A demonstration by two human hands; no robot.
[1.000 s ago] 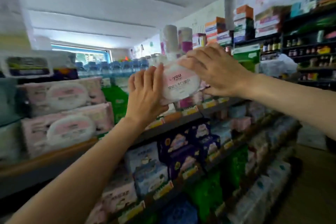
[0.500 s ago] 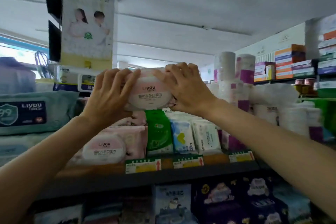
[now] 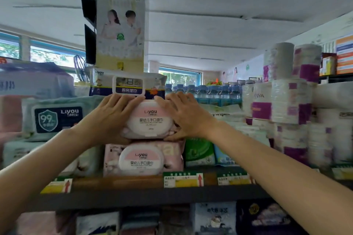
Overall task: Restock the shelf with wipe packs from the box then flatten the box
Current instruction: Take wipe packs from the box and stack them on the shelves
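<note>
Left hand (image 3: pixel 108 120) and right hand (image 3: pixel 188 114) clasp one pink wipe pack (image 3: pixel 148 120) at its ends, fingers curled around it, atop a second identical pack (image 3: pixel 142 159); two pink packs total.

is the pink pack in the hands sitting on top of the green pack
No, the held pink wipe pack, gripped by the left hand and right hand, sits on another pink pack; the green pack stands beside.
</note>
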